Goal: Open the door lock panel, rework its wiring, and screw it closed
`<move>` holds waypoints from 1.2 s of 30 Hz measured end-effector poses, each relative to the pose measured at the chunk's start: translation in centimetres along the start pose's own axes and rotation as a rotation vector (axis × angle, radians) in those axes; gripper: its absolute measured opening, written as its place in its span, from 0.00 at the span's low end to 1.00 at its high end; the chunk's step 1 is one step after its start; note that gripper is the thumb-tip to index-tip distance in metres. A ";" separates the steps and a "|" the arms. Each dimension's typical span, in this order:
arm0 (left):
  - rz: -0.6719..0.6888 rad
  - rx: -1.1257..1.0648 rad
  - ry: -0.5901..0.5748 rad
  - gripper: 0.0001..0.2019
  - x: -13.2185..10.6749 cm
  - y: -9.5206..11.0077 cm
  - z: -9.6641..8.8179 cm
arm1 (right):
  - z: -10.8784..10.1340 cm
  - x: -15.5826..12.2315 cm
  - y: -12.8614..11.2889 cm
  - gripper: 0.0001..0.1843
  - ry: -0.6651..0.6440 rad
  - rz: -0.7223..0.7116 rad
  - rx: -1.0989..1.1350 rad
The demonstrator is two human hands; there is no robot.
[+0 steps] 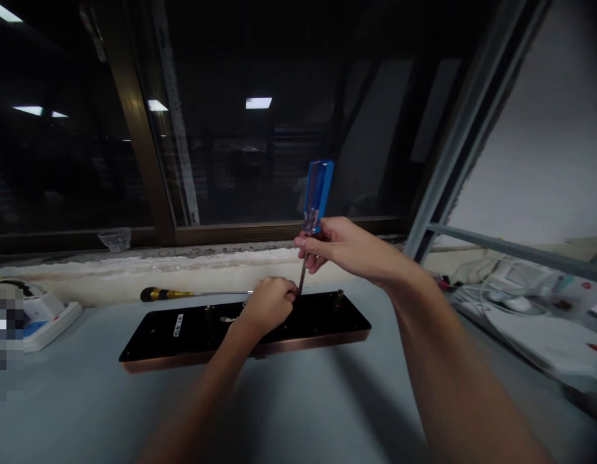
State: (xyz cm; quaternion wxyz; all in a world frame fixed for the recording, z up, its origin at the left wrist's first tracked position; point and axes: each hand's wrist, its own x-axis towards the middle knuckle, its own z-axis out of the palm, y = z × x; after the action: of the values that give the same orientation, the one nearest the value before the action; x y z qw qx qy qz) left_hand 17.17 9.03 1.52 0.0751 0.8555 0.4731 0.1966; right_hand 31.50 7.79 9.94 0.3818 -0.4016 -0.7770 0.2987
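A long black panel with a copper-coloured edge lies on the table, with a small white label near its left end. My right hand pinches a screwdriver with a blue handle, held nearly upright, its shaft running down to the panel. Close to the lower end of that shaft, my left hand rests over the panel with fingers closed; what they hold, if anything, is hidden. A brass-coloured post stands on the panel's right part. Behind the panel lies a second screwdriver with a yellow and black handle.
A power strip with a plug sits at the left. On the windowsill stands a clear plastic cup. A metal frame rises at the right, with tangled white cables beyond it. A dark window runs along the back.
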 end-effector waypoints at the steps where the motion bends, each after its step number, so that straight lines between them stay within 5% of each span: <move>1: 0.003 -0.004 0.001 0.15 0.0 0.0 0.0 | -0.1 0.0 0.1 0.08 0.016 0.018 0.014; 11: 0.000 -0.065 0.048 0.15 -0.1 0.0 0.1 | -0.1 1.1 1.9 0.19 0.350 0.079 -0.220; 17: -0.038 -0.312 0.116 0.15 0.3 -0.2 0.0 | -0.3 0.5 1.2 0.06 0.132 0.044 0.100; 25: 0.013 -0.282 0.096 0.10 0.1 0.2 0.0 | 0.1 0.4 1.3 0.08 -0.058 -0.084 0.165; 36: -0.032 -0.102 0.133 0.09 0.0 0.9 0.0 | 0.1 0.9 1.4 0.06 0.045 -0.115 -0.156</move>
State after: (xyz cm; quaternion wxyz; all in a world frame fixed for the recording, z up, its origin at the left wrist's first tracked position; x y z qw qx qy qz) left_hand 17.85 8.54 1.75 0.0899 0.8279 0.4801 0.2757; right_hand 31.60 9.19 9.11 0.3835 -0.3912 -0.8109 0.2057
